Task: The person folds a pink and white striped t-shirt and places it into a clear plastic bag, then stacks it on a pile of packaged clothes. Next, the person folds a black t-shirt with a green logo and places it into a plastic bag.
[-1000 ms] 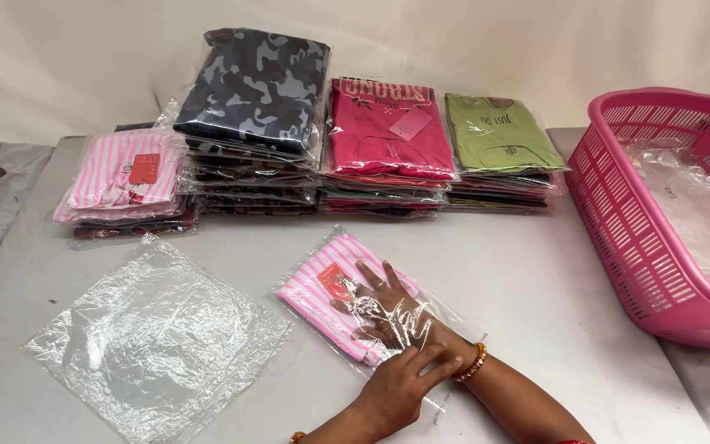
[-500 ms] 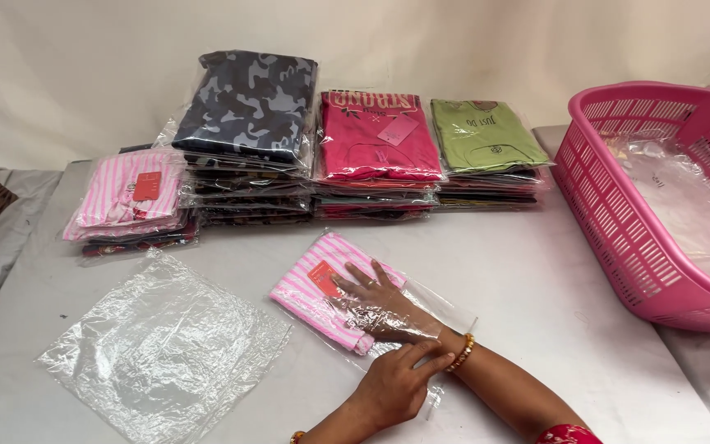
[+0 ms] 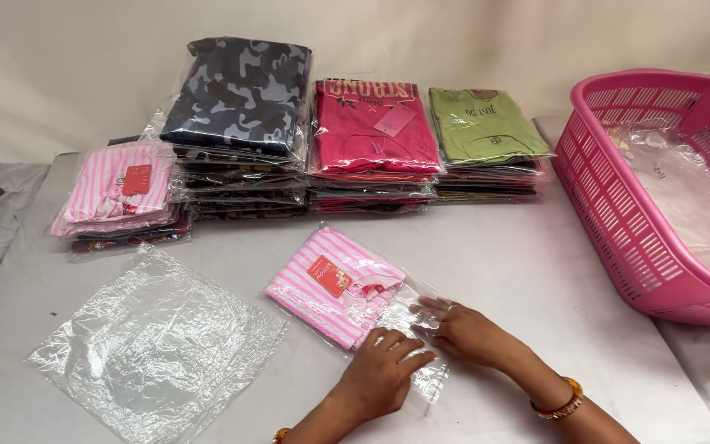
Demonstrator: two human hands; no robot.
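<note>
A folded pink-and-white striped garment (image 3: 334,284) with a red tag lies in a clear plastic bag (image 3: 408,316) on the grey table (image 3: 503,271). Both of my hands press flat on the bag's open end, which juts past the garment toward me. My left hand (image 3: 384,370) lies on the nearer part of that flap, close to the garment's corner. My right hand (image 3: 466,329), with a bangle at the wrist, lies on the flap just to the right. Neither hand grips anything; the fingers lie spread on the plastic.
An empty clear bag (image 3: 158,345) lies at the front left. Stacks of bagged garments stand at the back: pink striped (image 3: 121,193), grey camouflage (image 3: 240,99), red (image 3: 371,127), green (image 3: 482,123). A pink plastic basket (image 3: 618,214) with clear bags stands at the right.
My right hand has slid back off the garment toward me onto the bag's open flap. My left hand has moved up beside it onto the flap. The view shifted slightly.
</note>
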